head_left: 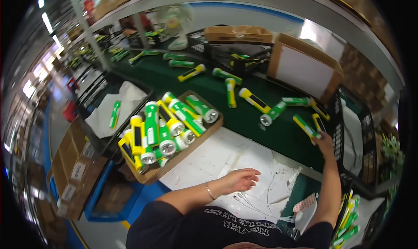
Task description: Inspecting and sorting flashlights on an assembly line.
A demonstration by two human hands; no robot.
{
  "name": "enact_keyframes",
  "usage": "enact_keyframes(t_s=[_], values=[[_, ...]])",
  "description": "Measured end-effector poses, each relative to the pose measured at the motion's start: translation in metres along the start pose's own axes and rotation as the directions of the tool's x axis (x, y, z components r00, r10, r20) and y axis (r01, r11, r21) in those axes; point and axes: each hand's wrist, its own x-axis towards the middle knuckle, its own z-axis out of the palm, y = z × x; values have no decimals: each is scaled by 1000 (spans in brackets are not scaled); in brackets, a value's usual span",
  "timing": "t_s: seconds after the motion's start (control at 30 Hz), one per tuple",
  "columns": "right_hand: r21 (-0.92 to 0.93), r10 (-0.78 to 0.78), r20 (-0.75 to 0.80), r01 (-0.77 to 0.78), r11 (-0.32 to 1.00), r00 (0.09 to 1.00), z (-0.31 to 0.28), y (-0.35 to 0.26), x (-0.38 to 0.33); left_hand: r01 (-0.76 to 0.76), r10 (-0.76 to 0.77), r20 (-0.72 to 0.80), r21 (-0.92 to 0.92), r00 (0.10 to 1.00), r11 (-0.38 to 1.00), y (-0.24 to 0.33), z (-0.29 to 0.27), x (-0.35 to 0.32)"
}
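Out at the right, my right hand [323,144] is closed on the lower end of a green and yellow flashlight [304,124] at the dark green conveyor belt [283,138]. A second flashlight, yellow with a dark panel [318,121], lies right beside those fingers. My left hand [241,180] is held over the white work surface [213,155], fingers loosely apart with nothing in them. To its left stands a shallow cardboard tray [174,169] heaped with green and yellow flashlights [152,127], several with their lens ends toward me.
More flashlights [254,101] lie scattered along the belt. Black crates stand at the right [370,149] and left [109,85]. Cardboard boxes [300,68] and a fan [174,24] are at the back. Thin white cables [254,205] lie on the work surface.
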Motion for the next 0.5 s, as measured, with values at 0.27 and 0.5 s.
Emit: enact_keyframes(t_s=[0.27, 0.5], values=[[442, -377, 706, 44, 896, 599, -24, -83, -164, 433, -304, 602, -77, 738, 898, -11, 44, 20], [226, -115, 247, 58, 972, 962, 12, -80, -225, 234, -216, 164, -102, 963, 967, -28, 46, 7]])
